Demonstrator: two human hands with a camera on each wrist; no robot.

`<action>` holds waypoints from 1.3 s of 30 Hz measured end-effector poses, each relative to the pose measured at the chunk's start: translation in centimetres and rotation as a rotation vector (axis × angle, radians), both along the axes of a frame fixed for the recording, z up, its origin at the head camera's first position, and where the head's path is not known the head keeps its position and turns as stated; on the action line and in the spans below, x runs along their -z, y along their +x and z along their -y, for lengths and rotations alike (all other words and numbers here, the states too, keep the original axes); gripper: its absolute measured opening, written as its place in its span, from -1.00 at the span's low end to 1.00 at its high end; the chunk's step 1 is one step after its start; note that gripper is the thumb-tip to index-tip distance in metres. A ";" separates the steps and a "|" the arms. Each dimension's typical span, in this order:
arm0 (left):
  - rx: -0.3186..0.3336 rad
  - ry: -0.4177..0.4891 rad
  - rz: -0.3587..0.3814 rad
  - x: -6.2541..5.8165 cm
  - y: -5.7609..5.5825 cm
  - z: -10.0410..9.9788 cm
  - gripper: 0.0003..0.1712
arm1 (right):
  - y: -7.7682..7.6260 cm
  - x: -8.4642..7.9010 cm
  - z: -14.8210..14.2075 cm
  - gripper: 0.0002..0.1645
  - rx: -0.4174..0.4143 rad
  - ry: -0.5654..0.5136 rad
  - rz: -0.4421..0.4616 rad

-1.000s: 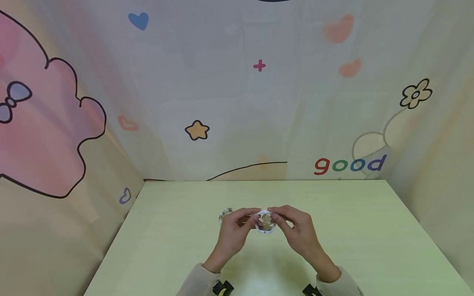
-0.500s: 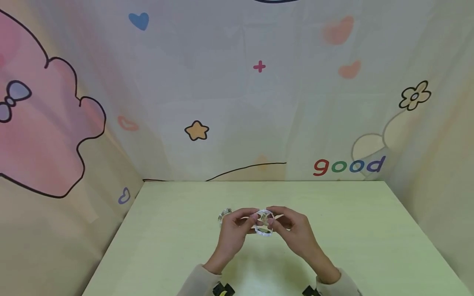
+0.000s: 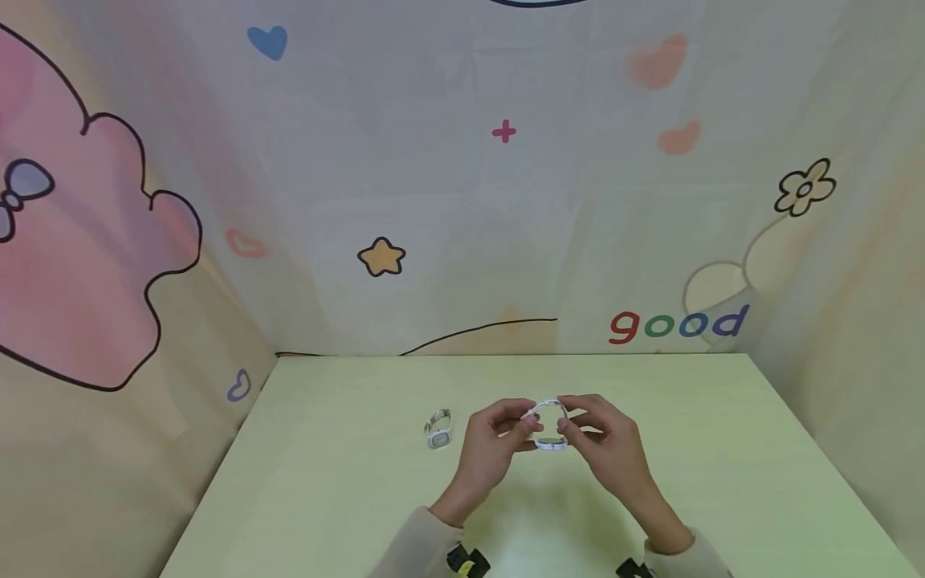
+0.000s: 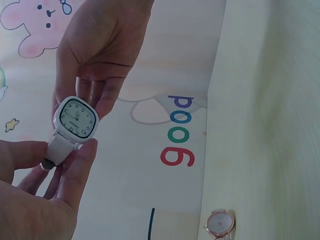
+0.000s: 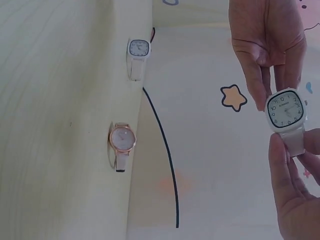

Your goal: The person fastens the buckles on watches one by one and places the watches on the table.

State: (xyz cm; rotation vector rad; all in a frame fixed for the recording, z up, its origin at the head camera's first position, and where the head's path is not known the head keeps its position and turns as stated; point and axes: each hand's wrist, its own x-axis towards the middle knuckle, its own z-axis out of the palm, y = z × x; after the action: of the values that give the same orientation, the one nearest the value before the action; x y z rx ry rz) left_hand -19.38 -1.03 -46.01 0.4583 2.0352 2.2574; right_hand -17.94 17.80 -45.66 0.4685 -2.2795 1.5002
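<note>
A white watch (image 3: 552,444) with a rounded-square dial is held up between both hands, its strap curved into a loop. My left hand (image 3: 491,441) pinches one side of the strap with thumb and fingers. On the other side, my right hand (image 3: 614,441) pinches the band near the case. The watch's dial (image 4: 77,118) shows in both wrist views, facing away from the person. To the left of the hands, a second white square watch (image 3: 438,430) lies on the table; it also appears in the right wrist view as a white watch (image 5: 139,49).
A rose-gold round watch (image 5: 122,139) with a pale strap stands on the table near the white one; the left hand covers it in the head view. The light table (image 3: 347,482) meets a printed curtain (image 3: 448,177) at its back edge.
Both hands have moved to the right, carrying the held watch, and its loop has tilted. The white watch on the table, partly covered before, now shows whole.
</note>
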 end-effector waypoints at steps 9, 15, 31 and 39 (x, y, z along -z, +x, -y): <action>-0.028 0.009 0.027 0.5 -0.9 -2.7 -0.74 | -0.8 0.9 -2.3 -0.70 0.095 0.027 0.108; -0.076 0.004 0.053 1.2 -1.8 -4.9 -0.77 | -1.5 1.3 -3.9 -0.67 0.118 0.010 0.194; -0.231 0.020 0.173 3.7 -4.0 -9.8 -0.83 | -4.3 2.7 -7.0 -0.60 0.137 -0.006 0.429; -0.296 0.014 0.246 5.6 -5.2 -11.6 -0.86 | -6.0 4.1 -7.9 -0.60 0.175 0.026 0.517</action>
State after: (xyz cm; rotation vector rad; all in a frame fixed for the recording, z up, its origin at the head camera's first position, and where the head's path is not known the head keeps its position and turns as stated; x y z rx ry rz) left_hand -24.56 10.62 -51.60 -0.1273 2.0731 2.3430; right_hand -23.93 25.68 -49.78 -0.1348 -2.6357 1.6449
